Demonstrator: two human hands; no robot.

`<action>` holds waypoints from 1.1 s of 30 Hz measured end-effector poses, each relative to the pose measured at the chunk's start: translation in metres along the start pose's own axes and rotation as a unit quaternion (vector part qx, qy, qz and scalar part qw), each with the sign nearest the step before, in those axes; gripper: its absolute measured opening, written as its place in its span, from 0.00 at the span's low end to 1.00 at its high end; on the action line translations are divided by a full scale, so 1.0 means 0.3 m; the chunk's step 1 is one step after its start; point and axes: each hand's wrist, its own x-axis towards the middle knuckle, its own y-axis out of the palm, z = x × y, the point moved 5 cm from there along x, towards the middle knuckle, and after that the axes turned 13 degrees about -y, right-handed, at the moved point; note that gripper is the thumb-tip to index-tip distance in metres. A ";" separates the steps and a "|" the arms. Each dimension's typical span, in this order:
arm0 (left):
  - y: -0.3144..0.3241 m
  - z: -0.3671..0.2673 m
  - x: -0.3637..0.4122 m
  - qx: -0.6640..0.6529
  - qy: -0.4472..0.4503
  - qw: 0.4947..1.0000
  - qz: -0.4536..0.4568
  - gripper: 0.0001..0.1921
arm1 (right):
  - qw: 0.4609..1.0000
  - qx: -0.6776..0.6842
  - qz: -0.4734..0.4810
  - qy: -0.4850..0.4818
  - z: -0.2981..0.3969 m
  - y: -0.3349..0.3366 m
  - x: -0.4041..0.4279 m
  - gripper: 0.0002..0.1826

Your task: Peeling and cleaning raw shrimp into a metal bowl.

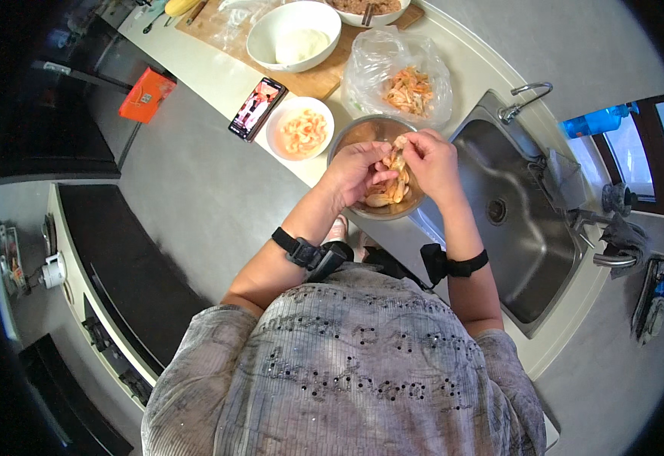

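Observation:
Over a steel bowl [379, 213] at the counter's edge, both hands pinch a small shrimp [401, 141] at their fingertips. My left hand [357, 171] has it from the left, thumb and forefinger together. From the right, my right hand [433, 165] grips it. Several unpeeled shrimp [388, 196] lie in the bowl beneath, partly covered by the left fingers. Just left of the bowl, a white bowl [271, 138] contains peeled pink shrimp [304, 131]. Behind the steel bowl, a clear plastic bag [366, 71] lies open around a heap of shrimp shells [410, 92].
A sink [528, 251] with a faucet [523, 102] adjoins on the right. Beside the white bowl is a lit phone [258, 108]. Farther back, a wooden board [218, 43] bears a large white bowl [258, 54] of dough [302, 45] and a bowl of ground filling [366, 7] with chopsticks.

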 end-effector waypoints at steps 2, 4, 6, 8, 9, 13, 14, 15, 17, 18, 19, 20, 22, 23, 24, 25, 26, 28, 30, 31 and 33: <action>0.006 -0.008 -0.003 0.005 0.018 1.000 -0.003 0.09 | 0.999 0.005 -0.035 0.002 0.016 -0.010 0.002 0.07; 0.023 -0.025 -0.020 0.020 0.027 0.999 -0.007 0.09 | 0.996 0.055 -0.025 0.072 -0.026 0.014 -0.016 0.07; 0.042 -0.044 -0.045 -0.013 0.023 1.000 -0.006 0.08 | 0.984 0.104 -0.015 0.141 -0.047 0.040 -0.032 0.07; 0.052 -0.052 -0.052 -0.046 0.019 0.999 -0.006 0.07 | 0.983 0.101 -0.039 0.150 -0.033 0.046 -0.037 0.07; 0.057 -0.061 -0.056 -0.027 0.050 0.998 -0.004 0.06 | 0.983 0.098 -0.040 0.151 -0.015 0.051 -0.036 0.07; 0.027 -0.074 -0.037 0.065 0.103 0.992 0.015 0.05 | 0.979 0.113 -0.054 0.163 0.081 0.064 -0.020 0.06; 0.013 -0.070 -0.029 0.066 0.101 0.993 0.018 0.05 | 0.975 0.143 -0.053 0.164 0.097 0.074 -0.019 0.06; 0.008 -0.071 -0.024 0.086 0.109 0.990 0.014 0.05 | 0.975 0.141 -0.056 0.165 0.094 0.076 -0.023 0.06; 0.003 -0.065 -0.017 0.108 0.114 0.987 0.013 0.05 | 0.978 0.135 -0.029 0.156 0.085 0.094 -0.032 0.06; 0.002 -0.070 -0.022 0.169 0.146 0.975 -0.005 0.05 | 0.978 0.134 -0.031 0.157 0.085 0.097 -0.034 0.06; 0.003 -0.074 -0.028 0.228 0.178 0.957 -0.023 0.06 | 0.974 0.151 -0.038 0.166 0.083 0.100 -0.037 0.06; 0.005 -0.067 -0.027 0.229 0.177 0.957 -0.021 0.06 | 0.969 0.168 -0.044 0.175 0.082 0.105 -0.041 0.06; -0.007 -0.053 -0.018 0.150 0.134 0.979 -0.032 0.07 | 0.948 0.212 -0.073 0.224 0.094 0.104 -0.040 0.06; -0.013 -0.058 -0.016 0.152 0.133 0.979 -0.032 0.07 | 0.923 0.256 -0.098 0.271 0.092 0.109 -0.047 0.06; -0.013 -0.050 -0.007 0.087 0.084 0.993 0.002 0.08 | 0.922 0.256 -0.103 0.272 0.072 0.100 -0.054 0.06; -0.014 -0.037 -0.004 0.020 0.035 0.999 0.032 0.09 | 0.901 0.307 -0.094 0.292 0.040 0.101 -0.066 0.06; -0.018 -0.038 -0.010 0.021 0.034 0.999 0.032 0.09 | 0.877 0.358 -0.085 0.309 0.017 0.109 -0.080 0.07; -0.017 -0.030 -0.019 -0.051 -0.018 0.996 0.076 0.09 | 0.878 0.346 -0.091 0.319 0.026 0.112 -0.084 0.07; -0.014 -0.035 -0.018 -0.054 -0.023 0.993 0.100 0.09 | 0.879 0.334 -0.096 0.327 0.027 0.114 -0.087 0.08; -0.007 -0.039 -0.019 -0.058 -0.026 0.990 0.124 0.08 | 0.893 0.309 -0.085 0.315 0.027 0.113 -0.082 0.07; 0.000 -0.048 -0.020 -0.021 -0.016 0.994 0.109 0.08 | 0.907 0.284 -0.073 0.303 0.031 0.110 -0.075 0.07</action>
